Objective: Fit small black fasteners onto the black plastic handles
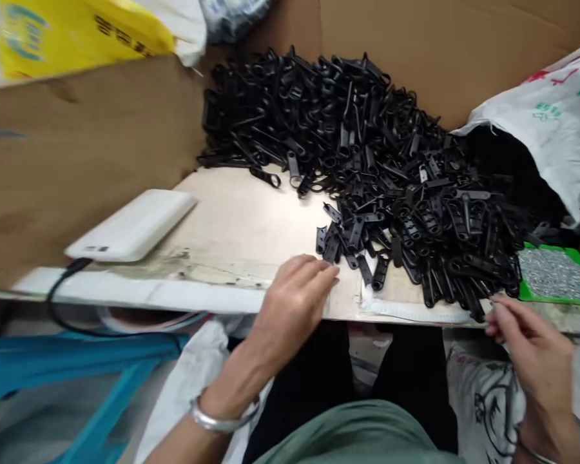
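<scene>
A large heap of black plastic parts [319, 122] lies along the back of the table and spreads toward the front right. Many are slim strips with a ring or holes. My left hand [292, 299] hovers at the table's front edge, beside a small cluster of flat black pieces [355, 235]. Its fingers are drawn together; whatever they may hold is hidden. At the right end of the heap, my right hand [529, 341] has thumb and forefinger pinched near the table edge. I cannot make out what is in that pinch.
To the right is a green tray [524, 283] of small shiny metal pieces [555, 274]. A white power bank [133, 225] with a black cable leans at left. Cardboard walls [91, 148] border the table. A white sack [555, 122] opens at right; a blue stool [101, 386] stands below.
</scene>
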`<action>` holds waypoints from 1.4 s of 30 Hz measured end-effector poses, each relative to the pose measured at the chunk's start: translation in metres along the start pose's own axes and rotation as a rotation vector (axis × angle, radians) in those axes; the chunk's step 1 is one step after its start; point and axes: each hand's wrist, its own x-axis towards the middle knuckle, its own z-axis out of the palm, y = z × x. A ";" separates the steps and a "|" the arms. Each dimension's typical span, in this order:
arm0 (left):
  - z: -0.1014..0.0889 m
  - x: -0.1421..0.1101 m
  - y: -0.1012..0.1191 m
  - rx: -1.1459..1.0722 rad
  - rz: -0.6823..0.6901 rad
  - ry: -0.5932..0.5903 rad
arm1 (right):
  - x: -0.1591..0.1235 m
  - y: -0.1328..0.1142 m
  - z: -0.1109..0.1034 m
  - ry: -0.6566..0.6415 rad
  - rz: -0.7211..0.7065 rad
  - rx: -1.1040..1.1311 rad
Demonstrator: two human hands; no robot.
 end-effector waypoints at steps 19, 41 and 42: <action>0.028 -0.021 0.061 -0.126 0.034 -0.138 | 0.105 -0.046 0.048 -0.007 -0.724 -0.789; 0.000 -0.014 0.061 -1.805 -0.940 -0.580 | 0.017 -0.051 0.068 -0.603 -0.613 0.196; 0.001 -0.016 0.061 -1.783 -0.995 -0.470 | 0.019 -0.052 0.073 -0.537 -0.638 0.123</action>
